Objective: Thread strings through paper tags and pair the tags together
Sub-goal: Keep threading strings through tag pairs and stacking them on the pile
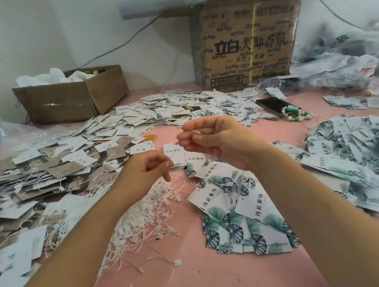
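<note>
String [174, 155] runs taut between the hands above the pink table [198, 282]: left hand [150, 168] pinches its lower end, right hand [209, 141] pinches the top, no tag on it yet. Strung tags [35, 180] heap up left, it seems; loose strings [145, 220] and leaf tags [240, 210] near await.

Strings [143, 220] lie left of tags [242, 215] (boxes [243, 44] behind).

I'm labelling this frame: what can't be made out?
Head view:
string between left hand and right hand: too thin to trace its ends.
small box contents: hidden by white paper.
left tag pile: cut off by frame edge.
plastic bags, far right: blurred.
</note>
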A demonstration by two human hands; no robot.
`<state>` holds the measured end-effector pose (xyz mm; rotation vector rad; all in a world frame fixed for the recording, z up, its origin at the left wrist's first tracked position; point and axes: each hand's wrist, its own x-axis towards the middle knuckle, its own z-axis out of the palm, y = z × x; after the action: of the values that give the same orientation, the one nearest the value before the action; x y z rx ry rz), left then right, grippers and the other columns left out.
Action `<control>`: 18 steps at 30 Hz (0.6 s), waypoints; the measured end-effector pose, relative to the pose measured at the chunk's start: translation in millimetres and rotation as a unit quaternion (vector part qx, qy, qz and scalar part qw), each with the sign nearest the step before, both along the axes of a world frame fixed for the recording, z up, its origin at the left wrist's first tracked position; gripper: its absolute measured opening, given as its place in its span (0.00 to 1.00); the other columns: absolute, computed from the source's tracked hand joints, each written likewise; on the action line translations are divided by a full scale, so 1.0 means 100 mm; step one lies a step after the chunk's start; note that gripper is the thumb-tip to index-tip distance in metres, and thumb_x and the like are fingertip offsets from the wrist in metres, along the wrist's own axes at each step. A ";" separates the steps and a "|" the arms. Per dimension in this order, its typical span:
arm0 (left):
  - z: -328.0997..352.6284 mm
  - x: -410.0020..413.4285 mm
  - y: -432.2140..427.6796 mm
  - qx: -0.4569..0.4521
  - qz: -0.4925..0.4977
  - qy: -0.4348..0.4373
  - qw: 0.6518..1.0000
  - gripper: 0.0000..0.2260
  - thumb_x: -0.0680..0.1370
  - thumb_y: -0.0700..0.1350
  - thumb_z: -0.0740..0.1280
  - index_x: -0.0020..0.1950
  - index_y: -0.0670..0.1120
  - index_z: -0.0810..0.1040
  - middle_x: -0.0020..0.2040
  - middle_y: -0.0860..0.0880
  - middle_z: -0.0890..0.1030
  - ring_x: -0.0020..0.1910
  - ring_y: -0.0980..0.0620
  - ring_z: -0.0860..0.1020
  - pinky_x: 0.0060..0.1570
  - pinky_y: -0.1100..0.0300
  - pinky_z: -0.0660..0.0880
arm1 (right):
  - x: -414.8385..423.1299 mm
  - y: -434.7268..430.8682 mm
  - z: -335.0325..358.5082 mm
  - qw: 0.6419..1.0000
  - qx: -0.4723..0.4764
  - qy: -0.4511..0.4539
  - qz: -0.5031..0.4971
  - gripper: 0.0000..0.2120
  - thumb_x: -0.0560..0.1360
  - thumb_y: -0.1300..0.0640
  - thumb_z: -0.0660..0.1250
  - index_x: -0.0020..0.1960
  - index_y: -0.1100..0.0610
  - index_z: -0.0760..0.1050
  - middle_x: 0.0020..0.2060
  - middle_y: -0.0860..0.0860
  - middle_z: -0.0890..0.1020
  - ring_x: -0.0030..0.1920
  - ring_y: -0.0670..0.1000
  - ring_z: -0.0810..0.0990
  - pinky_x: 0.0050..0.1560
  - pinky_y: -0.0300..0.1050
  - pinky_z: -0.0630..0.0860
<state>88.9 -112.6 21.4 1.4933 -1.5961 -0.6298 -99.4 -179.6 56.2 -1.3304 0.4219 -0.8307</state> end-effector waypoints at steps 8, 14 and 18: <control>-0.21 0.06 -0.10 0.001 0.078 -0.151 0.985 0.05 0.77 0.46 0.66 0.42 0.54 0.77 0.43 0.55 0.82 0.40 0.56 0.76 0.38 0.64 0.69 | 0.19 -0.24 -0.04 0.963 -0.070 0.136 -0.220 0.10 0.78 0.62 0.60 0.40 0.62 0.75 0.35 0.54 0.78 0.36 0.50 0.75 0.40 0.39 0.76; -0.33 0.02 -0.14 -0.036 0.080 -0.348 0.933 0.15 0.79 0.53 0.60 0.64 0.53 0.73 0.65 0.56 0.72 0.64 0.52 0.65 0.58 0.57 0.60 | 0.40 -0.40 -0.14 0.929 -0.118 0.272 -0.222 0.13 0.80 0.62 0.54 0.41 0.60 0.73 0.29 0.52 0.71 0.23 0.47 0.63 0.23 0.38 0.61; -0.39 0.02 -0.16 -0.018 0.023 -0.401 0.915 0.18 0.80 0.55 0.57 0.70 0.57 0.66 0.69 0.58 0.69 0.65 0.54 0.60 0.58 0.57 0.57 | 0.48 -0.47 -0.28 0.759 -0.328 0.534 -0.177 0.10 0.76 0.64 0.60 0.51 0.63 0.78 0.45 0.55 0.81 0.39 0.52 0.79 0.39 0.46 0.78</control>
<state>91.3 -128.3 -17.7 1.8819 -2.1391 0.0862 -51.8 -226.7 28.7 -2.4026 1.4103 -0.4236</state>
